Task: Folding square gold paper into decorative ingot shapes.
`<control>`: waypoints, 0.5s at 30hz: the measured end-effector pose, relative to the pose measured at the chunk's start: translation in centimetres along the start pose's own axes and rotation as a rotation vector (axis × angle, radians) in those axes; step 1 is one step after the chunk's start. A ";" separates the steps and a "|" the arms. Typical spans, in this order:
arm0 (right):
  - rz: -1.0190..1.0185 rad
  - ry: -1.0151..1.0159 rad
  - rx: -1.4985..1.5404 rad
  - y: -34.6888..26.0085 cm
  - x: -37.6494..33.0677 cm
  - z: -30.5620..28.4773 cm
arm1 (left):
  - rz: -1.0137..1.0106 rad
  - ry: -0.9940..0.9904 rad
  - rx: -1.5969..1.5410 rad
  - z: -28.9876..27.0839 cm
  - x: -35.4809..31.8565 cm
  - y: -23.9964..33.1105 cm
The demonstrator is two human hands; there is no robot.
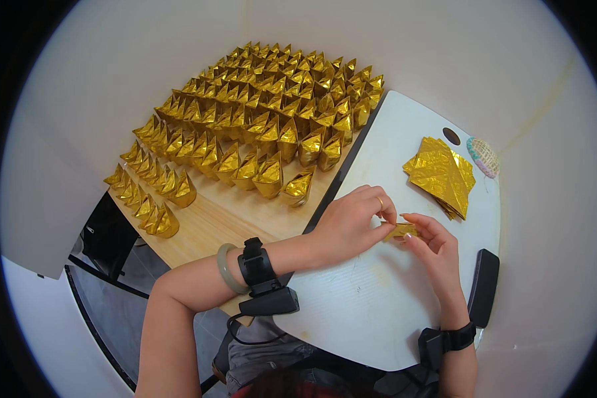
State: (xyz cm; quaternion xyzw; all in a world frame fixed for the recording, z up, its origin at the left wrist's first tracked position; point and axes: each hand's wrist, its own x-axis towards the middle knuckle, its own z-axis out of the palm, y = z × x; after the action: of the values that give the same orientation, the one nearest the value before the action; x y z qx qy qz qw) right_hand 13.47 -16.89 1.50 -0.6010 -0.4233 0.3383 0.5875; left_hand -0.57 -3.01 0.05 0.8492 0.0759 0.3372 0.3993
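Over the white board (338, 312), my left hand (353, 222) and my right hand (436, 247) meet at a small piece of gold foil paper (402, 231). Thumb and fingertips of both hands pinch it, the left at its left edge and the right at its right edge. The piece looks narrow and folded; my fingers cover part of it. Beyond my hands, on the same board, lies a loose stack of flat gold foil sheets (441, 174), fanned at the corners.
Many folded gold paper ingots (268, 176) stand in rows on the wooden table (209, 215) to the left. Beside the stack, a woven pad (483, 157) sits near the board's dark oval hole (452, 136). A black oblong object (483, 288) lies along the right edge.
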 end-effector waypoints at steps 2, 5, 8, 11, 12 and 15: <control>0.168 -0.059 -0.131 0.0 0.0 -0.5 | -0.039 0.001 -0.002 -0.1 0.0 0.1; 0.116 -0.046 -0.150 0.3 0.0 -0.5 | -0.055 -0.010 -0.018 0.0 0.1 -0.1; 0.044 -0.045 -0.092 0.5 0.1 -0.3 | 0.020 -0.018 0.015 0.0 0.0 -0.3; 0.029 -0.066 -0.077 0.5 0.0 0.0 | -0.003 -0.027 0.038 0.0 -0.1 -0.2; 0.029 -0.067 -0.076 0.4 0.0 0.0 | 0.006 -0.023 0.043 0.0 0.0 -0.1; 0.045 -0.084 -0.091 0.2 0.0 0.2 | 0.030 -0.013 0.055 -0.1 0.0 -0.1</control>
State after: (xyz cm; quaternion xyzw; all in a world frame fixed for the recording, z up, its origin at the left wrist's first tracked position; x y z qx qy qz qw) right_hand 13.36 -16.82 1.26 -0.6219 -0.4489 0.3567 0.5334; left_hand -0.63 -2.87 -0.01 0.8631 0.0697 0.3354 0.3711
